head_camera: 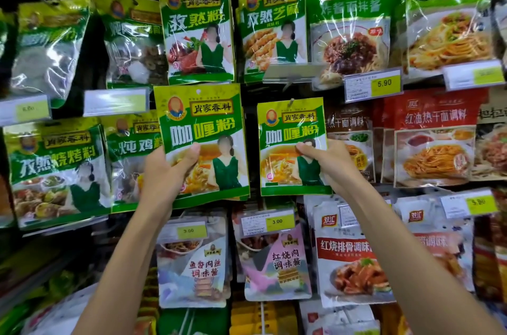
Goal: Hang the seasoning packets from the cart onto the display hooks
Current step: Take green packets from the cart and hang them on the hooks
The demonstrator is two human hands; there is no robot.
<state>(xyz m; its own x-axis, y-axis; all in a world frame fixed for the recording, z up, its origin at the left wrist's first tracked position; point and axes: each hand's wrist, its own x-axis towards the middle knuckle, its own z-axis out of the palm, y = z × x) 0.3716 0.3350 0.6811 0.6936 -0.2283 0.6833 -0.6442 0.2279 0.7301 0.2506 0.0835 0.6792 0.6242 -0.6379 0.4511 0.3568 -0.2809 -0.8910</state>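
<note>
The display wall (250, 104) fills the whole view, its rows hung with green, red and white seasoning packets. Just to 9 o'clock of the view's centre sits the biggest task item, a green curry powder packet (201, 142) with a few more of the same stacked behind it (their lower edges fan out at the bottom). Its punched hole at the top shows free of any hook, and it overlaps the lower edge of the cumin powder packet (197, 30) at its 12 o'clock. At its 3 o'clock, apart from it across a dark gap, a second curry powder packet (293, 148) hangs with a display hook (291, 101) poking through its top. The left hand (164, 172) grips the stack from its left edge, thumb pressed flat on the front and fingers hidden behind. The right hand (326, 162) pinches the hung packet at its right edge, thumb on the front, fingers behind. At 6 o'clock of that packet a yellow price label (267, 222) reads 3.00, above a pink sauce packet (277, 260).
</note>
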